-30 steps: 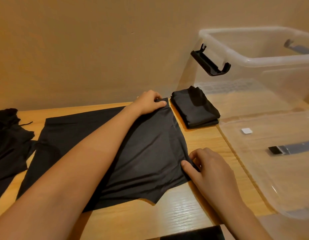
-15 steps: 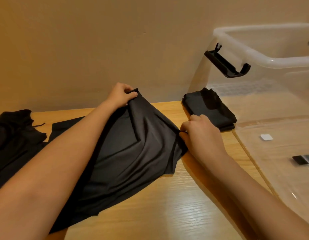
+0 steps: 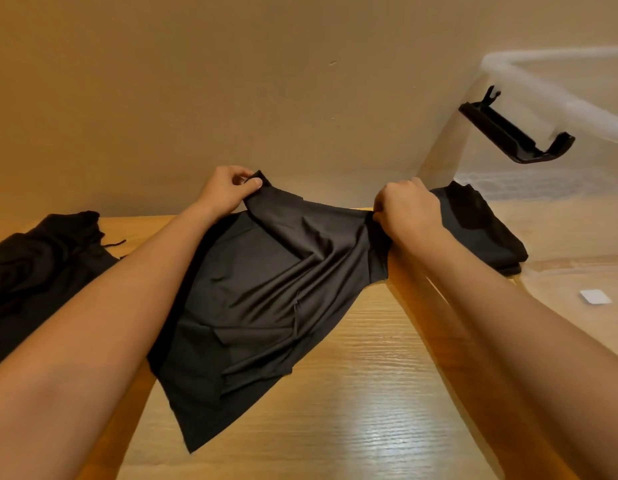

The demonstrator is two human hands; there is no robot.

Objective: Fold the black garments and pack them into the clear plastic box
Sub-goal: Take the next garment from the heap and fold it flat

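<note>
Both the left hand (image 3: 224, 190) and right hand (image 3: 409, 211) pinch the black garment (image 3: 266, 289), lifting its top edge.

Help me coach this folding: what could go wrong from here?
1. The held garment, pinched at its top edge by the left hand and right hand, hangs creased, its lower corner on the table; the fold may come out uneven.
2. The right hand is close beside the folded garment; a sweep that way could knock it open.
</note>
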